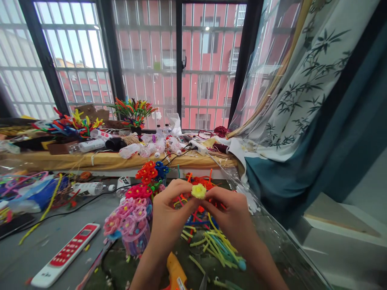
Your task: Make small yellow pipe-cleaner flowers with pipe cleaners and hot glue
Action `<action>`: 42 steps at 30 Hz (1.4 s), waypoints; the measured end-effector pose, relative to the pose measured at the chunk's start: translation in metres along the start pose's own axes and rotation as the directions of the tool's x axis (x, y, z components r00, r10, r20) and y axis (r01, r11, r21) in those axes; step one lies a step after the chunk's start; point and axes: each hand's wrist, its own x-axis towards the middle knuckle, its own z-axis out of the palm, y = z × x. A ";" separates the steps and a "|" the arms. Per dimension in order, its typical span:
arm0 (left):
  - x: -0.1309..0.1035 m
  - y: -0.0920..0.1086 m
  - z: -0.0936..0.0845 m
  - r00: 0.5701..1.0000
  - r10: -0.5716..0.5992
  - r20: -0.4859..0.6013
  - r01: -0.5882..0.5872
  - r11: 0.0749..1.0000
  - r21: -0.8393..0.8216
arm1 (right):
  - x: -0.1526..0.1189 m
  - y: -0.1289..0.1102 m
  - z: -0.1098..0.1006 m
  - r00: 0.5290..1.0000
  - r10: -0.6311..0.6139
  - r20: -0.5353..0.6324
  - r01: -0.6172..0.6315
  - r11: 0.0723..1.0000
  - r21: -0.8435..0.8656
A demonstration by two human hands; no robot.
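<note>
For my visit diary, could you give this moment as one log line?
left hand and right hand: fluffy yellow piece held between them | below: yellow sticks | left of hands: pink flowers, remote

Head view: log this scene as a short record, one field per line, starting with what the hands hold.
held: small fuzzy yellow piece
left hand: left hand, fingers pinching the piece from its left
right hand: right hand, fingers pinching it from its right
near right forearm: loose yellow-green stems
near left forearm: pink fuzzy flowers in a purple pot
bottom edge: yellow tool, partly out of frame
far left: red-and-white remote
ledge: plastic bottles lying among clutter
background: barred window
</note>
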 end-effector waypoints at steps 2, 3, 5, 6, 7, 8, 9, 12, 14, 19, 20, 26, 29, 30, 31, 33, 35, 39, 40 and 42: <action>0.000 -0.001 0.002 0.997 -0.069 -0.031 0.067 0.996 -0.060 | 0.000 0.003 0.002 1.000 0.002 0.010 -0.002 1.000 -0.025; 0.000 -0.002 0.003 0.994 -0.102 -0.044 0.098 0.991 -0.090 | 0.000 0.004 0.003 1.000 -0.002 0.020 0.002 0.999 -0.034; 0.000 -0.002 0.003 0.988 -0.141 -0.069 0.131 0.983 -0.130 | 0.000 0.007 0.005 0.999 -0.009 0.040 0.010 0.999 -0.032; 0.000 -0.002 0.003 0.986 -0.147 -0.076 0.136 0.981 -0.138 | 0.000 0.009 0.006 0.999 -0.009 0.051 0.010 1.000 -0.024; 0.000 -0.001 0.003 0.985 -0.150 -0.079 0.138 0.981 -0.140 | 0.000 0.009 0.007 0.998 -0.004 0.057 0.005 1.000 -0.014; 0.000 -0.001 0.003 0.984 -0.156 -0.081 0.144 0.980 -0.139 | 0.000 0.010 0.008 0.998 0.002 0.057 -0.002 1.000 -0.003; 0.001 -0.001 0.003 0.983 -0.168 -0.079 0.156 0.978 -0.140 | 0.000 0.010 0.008 0.998 0.008 0.057 -0.009 1.000 0.009; 0.002 -0.002 0.003 0.970 -0.229 -0.083 0.213 0.963 -0.163 | 0.001 0.007 0.007 0.999 0.006 0.050 -0.008 0.999 0.036; 0.002 -0.004 0.003 0.960 -0.262 -0.097 0.240 0.950 -0.199 | 0.000 0.005 0.006 1.000 -0.012 0.028 0.011 0.999 0.031; 0.002 -0.011 0.005 0.944 -0.306 -0.121 0.269 0.930 -0.252 | -0.001 0.003 0.009 0.999 -0.052 -0.010 0.052 0.999 -0.002; 0.002 -0.012 0.005 0.942 -0.312 -0.125 0.275 0.928 -0.251 | -0.002 0.004 0.010 0.998 -0.057 -0.010 0.057 0.998 -0.012; 0.002 -0.013 0.007 0.929 -0.346 -0.131 0.302 0.913 -0.274 | -0.002 0.005 0.014 0.996 -0.080 -0.026 0.078 0.995 -0.070; 0.003 -0.011 0.004 0.945 -0.322 -0.055 0.303 0.927 -0.223 | -0.001 0.003 0.012 0.999 -0.039 0.006 0.039 0.999 -0.011; 0.003 -0.011 0.003 0.950 -0.311 -0.028 0.300 0.934 -0.195 | -0.001 0.002 0.010 0.999 -0.017 0.030 0.016 1.000 0.022; 0.003 -0.010 0.002 0.953 -0.303 -0.004 0.298 0.939 -0.171 | 0.000 0.002 0.008 0.998 0.003 0.059 -0.007 0.998 0.057; 0.003 -0.008 0.001 0.953 -0.302 0.017 0.301 0.942 -0.151 | 0.000 0.000 0.005 0.993 0.033 0.111 -0.047 0.991 0.127; 0.003 -0.005 0.001 0.952 -0.306 0.011 0.303 0.939 -0.165 | 0.001 -0.001 0.003 0.988 0.054 0.141 -0.080 0.980 0.181; 0.003 -0.002 0.004 0.950 -0.313 -0.021 0.301 0.929 -0.217 | 0.003 -0.005 0.003 0.986 0.098 0.138 -0.127 0.966 0.223; 0.003 -0.002 0.005 0.949 -0.316 -0.024 0.302 0.926 -0.226 | 0.003 -0.006 0.004 0.986 0.106 0.131 -0.134 0.965 0.226; 0.003 -0.003 0.004 0.947 -0.321 -0.031 0.305 0.923 -0.234 | 0.003 -0.007 0.005 0.988 0.112 0.109 -0.134 0.965 0.224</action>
